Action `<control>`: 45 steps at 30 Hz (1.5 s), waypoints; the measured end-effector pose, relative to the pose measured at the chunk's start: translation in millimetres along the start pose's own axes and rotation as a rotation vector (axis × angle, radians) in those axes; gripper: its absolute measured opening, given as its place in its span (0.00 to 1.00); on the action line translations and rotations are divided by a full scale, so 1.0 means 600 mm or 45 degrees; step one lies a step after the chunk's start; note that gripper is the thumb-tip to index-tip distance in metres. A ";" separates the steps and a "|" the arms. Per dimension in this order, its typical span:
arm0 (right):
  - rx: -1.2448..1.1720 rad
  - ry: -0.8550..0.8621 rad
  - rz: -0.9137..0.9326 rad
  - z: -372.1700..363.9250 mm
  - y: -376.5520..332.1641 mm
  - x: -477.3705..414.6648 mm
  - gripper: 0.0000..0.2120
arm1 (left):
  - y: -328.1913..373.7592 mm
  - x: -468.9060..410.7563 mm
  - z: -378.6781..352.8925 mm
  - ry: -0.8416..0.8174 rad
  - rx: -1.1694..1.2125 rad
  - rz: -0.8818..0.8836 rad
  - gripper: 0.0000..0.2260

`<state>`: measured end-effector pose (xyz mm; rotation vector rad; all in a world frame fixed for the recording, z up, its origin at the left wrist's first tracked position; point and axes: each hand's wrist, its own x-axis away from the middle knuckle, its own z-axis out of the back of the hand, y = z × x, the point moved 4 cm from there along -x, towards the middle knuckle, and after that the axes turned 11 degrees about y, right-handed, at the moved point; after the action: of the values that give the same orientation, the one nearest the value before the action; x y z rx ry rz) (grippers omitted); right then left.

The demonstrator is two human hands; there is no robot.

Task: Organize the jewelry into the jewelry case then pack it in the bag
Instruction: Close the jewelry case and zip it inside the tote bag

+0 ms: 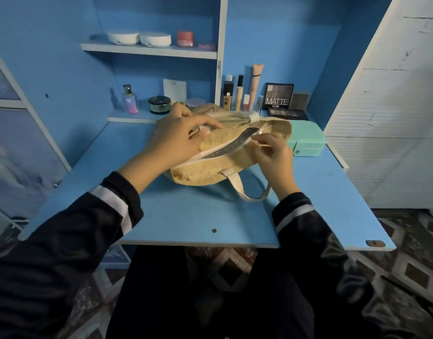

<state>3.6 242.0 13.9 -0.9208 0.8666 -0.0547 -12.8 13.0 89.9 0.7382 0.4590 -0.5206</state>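
- While drawing the zipper (231, 146) along the mouth of the bag (205, 171): pull level with the track, not upward.
- Left hand (178, 140): fingers curled round the top edge of the bag; hold fabric taut against the pull.
- Right hand (271, 154): fingertips pinching the zipper's slider, or so judged; small, partly hidden.
- Jewelry case (308, 139): closed, on desk (210, 216) just beside the bag, not yet packed.

The front strip of the table (198, 216) gives open approach, while the bag (210, 172) fills the centre, with the left hand (178, 140) and right hand (271, 155) over its narrow zip opening, the jewelry case (306, 140) just beside its right end and the bottles (240, 94) close behind.
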 end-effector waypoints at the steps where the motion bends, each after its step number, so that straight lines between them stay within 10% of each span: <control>1: -0.023 -0.033 0.022 -0.006 -0.006 0.016 0.07 | 0.000 0.001 -0.001 0.023 -0.011 -0.029 0.12; 16: 0.311 -0.530 0.092 -0.053 0.004 0.051 0.31 | 0.030 -0.064 -0.039 -0.615 -0.125 -0.182 0.22; 37: 0.369 -0.846 -0.006 -0.044 0.040 0.035 0.38 | -0.001 -0.096 -0.008 -0.443 0.196 0.024 0.24; 45: -0.102 -0.565 -0.136 0.017 0.019 0.034 0.21 | 0.012 -0.068 -0.052 -0.321 0.267 0.007 0.25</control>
<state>20.6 248.4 -3.9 -1.0045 0.4104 0.0904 -46.8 51.7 95.7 0.8613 0.1682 -0.6537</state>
